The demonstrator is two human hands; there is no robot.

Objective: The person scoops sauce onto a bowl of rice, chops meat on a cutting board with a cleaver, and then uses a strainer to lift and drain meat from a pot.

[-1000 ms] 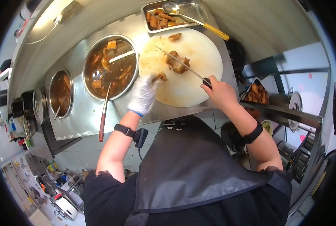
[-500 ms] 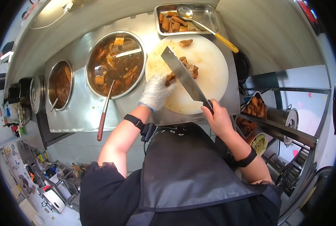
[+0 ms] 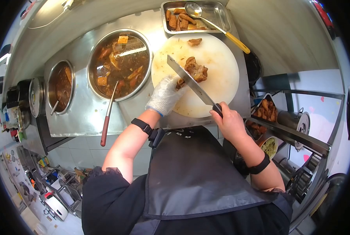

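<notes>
My right hand (image 3: pixel 229 122) grips the black handle of a cleaver (image 3: pixel 191 83), its wide blade slanting up and left over the round white cutting board (image 3: pixel 220 88). In a clear plastic glove, my left hand (image 3: pixel 165 96) closes its fingertips on a piece of browned cooked meat (image 3: pixel 180 82) just left of the blade. Beyond the blade lies a larger chunk of the same brown meat (image 3: pixel 196 70). A small brown piece (image 3: pixel 194 42) rests apart near the board's far edge. The blade hides part of the meat under it.
Left of the board, a large pot of brown broth (image 3: pixel 134 64) holds a red-handled ladle (image 3: pixel 106 121). A smaller broth pot (image 3: pixel 61 90) stands farther left. Behind the board, a steel tray (image 3: pixel 218 16) holds brown rolls and a yellow-handled spoon (image 3: pixel 236 41). A rack (image 3: pixel 300 135) stands at right.
The cleaver has tilted and shifted slightly down, showing more of the meat chunk beyond it. My left hand stays at the meat, moved slightly right.
</notes>
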